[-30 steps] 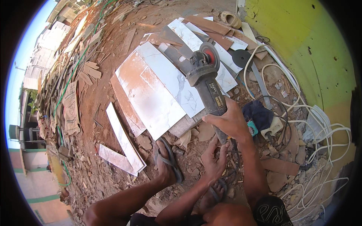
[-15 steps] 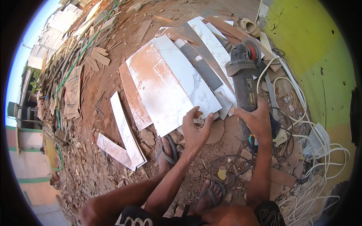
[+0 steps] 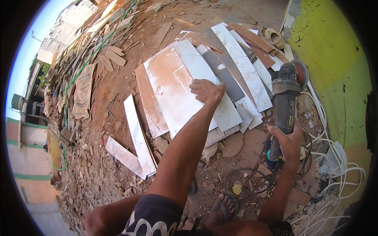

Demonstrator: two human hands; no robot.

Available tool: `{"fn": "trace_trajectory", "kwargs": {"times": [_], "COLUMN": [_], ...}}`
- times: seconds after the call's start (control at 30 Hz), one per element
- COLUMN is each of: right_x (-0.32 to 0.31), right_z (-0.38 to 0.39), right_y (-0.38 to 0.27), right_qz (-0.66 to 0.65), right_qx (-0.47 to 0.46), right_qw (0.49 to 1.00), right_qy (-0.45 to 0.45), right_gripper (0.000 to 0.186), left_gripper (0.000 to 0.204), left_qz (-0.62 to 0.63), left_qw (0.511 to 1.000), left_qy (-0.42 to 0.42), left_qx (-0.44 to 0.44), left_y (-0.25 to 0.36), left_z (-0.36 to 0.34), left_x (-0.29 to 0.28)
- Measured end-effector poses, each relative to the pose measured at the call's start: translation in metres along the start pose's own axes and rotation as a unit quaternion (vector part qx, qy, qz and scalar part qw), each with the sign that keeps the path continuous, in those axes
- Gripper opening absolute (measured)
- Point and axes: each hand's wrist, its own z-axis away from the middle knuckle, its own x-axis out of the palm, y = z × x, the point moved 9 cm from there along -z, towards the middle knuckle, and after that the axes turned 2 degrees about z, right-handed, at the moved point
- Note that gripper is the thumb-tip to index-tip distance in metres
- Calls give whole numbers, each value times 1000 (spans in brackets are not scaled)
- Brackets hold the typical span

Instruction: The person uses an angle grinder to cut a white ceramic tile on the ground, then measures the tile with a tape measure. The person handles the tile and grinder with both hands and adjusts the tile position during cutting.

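Note:
My left hand reaches out over the marble-patterned white tile strip, fingers stretched out and nothing in them. Its palm seems to rest on the strip, though contact is hard to make out. Under and beside the strip lies a wide white tile coated with reddish dust. My right hand grips the dark body of an angle grinder off to the right of the tiles. The grinder's head points away from me, its disc at the far end, apart from the tiles.
Grey and white tile offcuts pile up behind. Two narrow tile strips lie at left on rubble. White cables coil at right by a yellow-green wall. A dark cord loops near my sandalled foot.
My left hand has gone from the strip's near edge farther over the tiles, its fingers straightening. The grinder in my right hand has shifted right and slightly nearer. The view has shifted a little.

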Motion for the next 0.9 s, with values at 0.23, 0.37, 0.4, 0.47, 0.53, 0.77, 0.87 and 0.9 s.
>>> {"fn": "trace_trajectory", "kwargs": {"times": [0.23, 0.37, 0.4, 0.47, 0.53, 0.77, 0.87, 0.9], "right_x": [4, 7, 3, 2, 1, 20, 21, 23], "right_z": [9, 15, 14, 19, 17, 28, 22, 21], "right_y": [7, 6, 10, 9, 11, -3, 0, 3], "right_qz": [23, 11, 14, 13, 4, -45, -12, -3], "right_qx": [-3, -23, -17, -13, -41, -37, -46, -45], "right_qw": [1000, 999, 999, 999, 999, 996, 996, 996], "right_qy": [-5, -32, -26, -28, -35, -66, -76, -74], "right_gripper": [34, 34, 34, 35, 35, 36, 36, 37], "left_gripper": [114, 112, 107, 102, 96, 94, 95, 94], "left_qz": [78, 100, 99, 40, 12, -98, -58, -55], "left_qw": [996, 992, 988, 982, 980, 988, 993, 995], "left_qy": [-46, -63, -111, -157, -135, 1, 40, 56], "left_qx": [5, 37, 52, 101, 146, 116, 91, 70], "left_y": [-15, -16, -5, -9, -31, -191, -248, -272], "left_z": [-14, -29, -19, -31, -40, -17, -7, -10], "left_x": [-40, -95, -114, -158, -212, -335, -312, -306]}}
